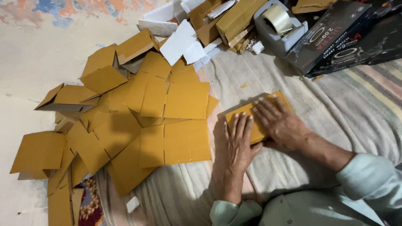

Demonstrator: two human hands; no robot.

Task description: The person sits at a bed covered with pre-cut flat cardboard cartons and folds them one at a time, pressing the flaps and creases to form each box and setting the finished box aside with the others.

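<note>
**Both palms flatten a small brown carton on the cloth**

The left hand (238,144) lies flat on the near-left end of a brown carton (240,112), fingers (239,125) straight and close together, pointing away from the person. The right hand (279,121) covers the carton's right half, its fingers slightly spread and angled toward the upper left. Neither hand pinches anything; both press down with open palms. The carton lies on a grey cloth (335,109) spread on the floor, just right of a big heap of flat cardboard blanks (167,125) of the same colour.

To do this pressing well, I judge the weight should go through the heels of the palms and run along the fold lines, so the creases set evenly and the carton does not skew. The cloth is soft and wrinkled, so it may slide underneath; one hand holding firm while the other smooths would help. The edges hidden under the hands cannot be checked for alignment.

Beyond the carton stand a grey tape dispenser (279,25) with a roll of clear tape and two black boxes (335,37). White card pieces (178,42) and more folded cartons (234,19) lie at the top of the heap.
</note>
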